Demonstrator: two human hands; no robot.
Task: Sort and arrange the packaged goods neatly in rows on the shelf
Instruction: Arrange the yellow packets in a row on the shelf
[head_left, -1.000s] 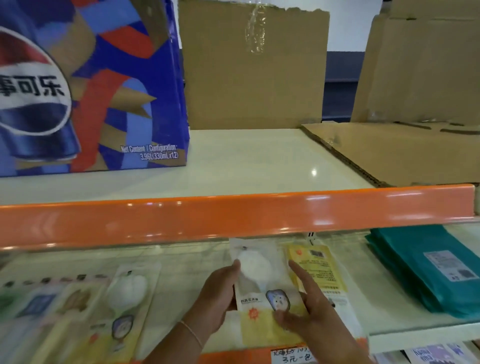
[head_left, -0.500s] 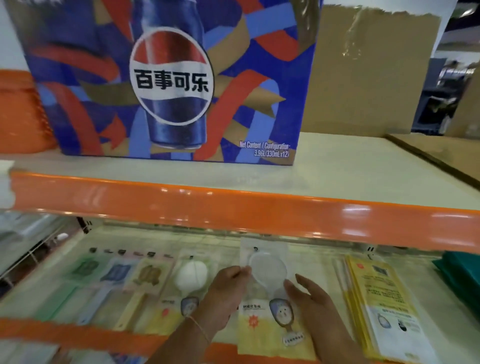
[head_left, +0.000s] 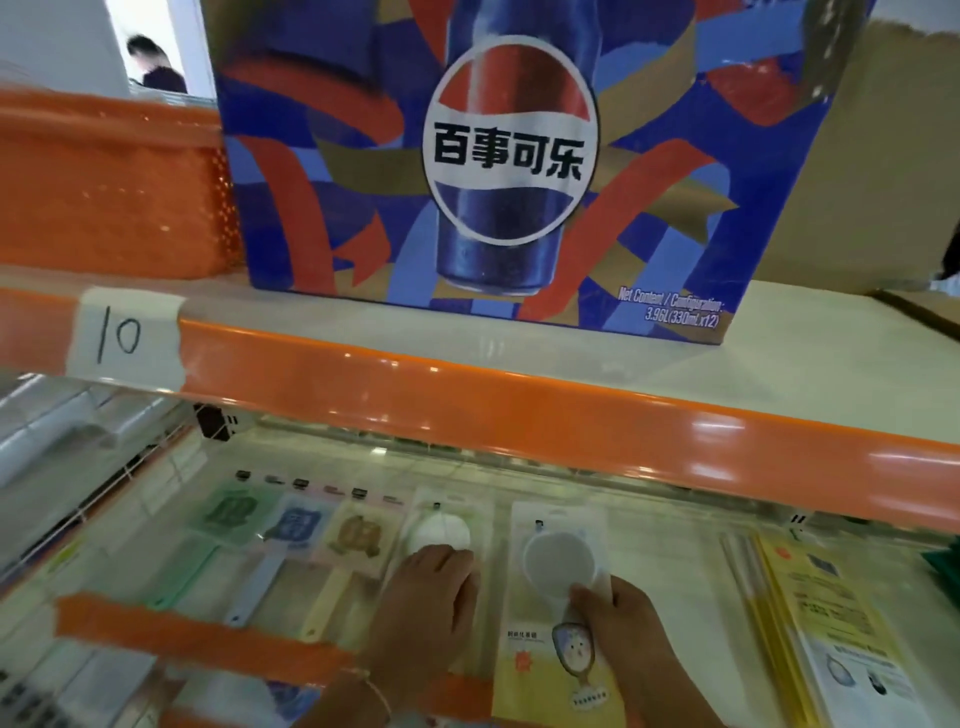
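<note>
On the lower shelf (head_left: 670, 525) lies a row of flat packets. A yellow-and-clear packet with a round white piece (head_left: 558, 566) lies in the middle; my right hand (head_left: 623, 629) rests on its lower right part, fingers laid over it. Left of it a similar packet with a white round puff (head_left: 441, 527) lies flat, and my left hand (head_left: 428, 597) presses down on it with fingers bent over its lower half. Further left lie a beige packet (head_left: 358, 538), a blue packet (head_left: 293, 525) and a green packet (head_left: 234, 514), side by side.
A stack of yellow packets (head_left: 826, 603) lies at the right. The orange edge of the upper shelf (head_left: 519, 410) hangs just above the hands; it carries a large blue cola carton (head_left: 509, 156) and an orange basket (head_left: 114, 187). A taped label "10" (head_left: 122, 338) sits at left.
The view has swung left. My left hand has moved from the middle packet onto the white-puff packet to its left. My right hand stays on the middle packet.
</note>
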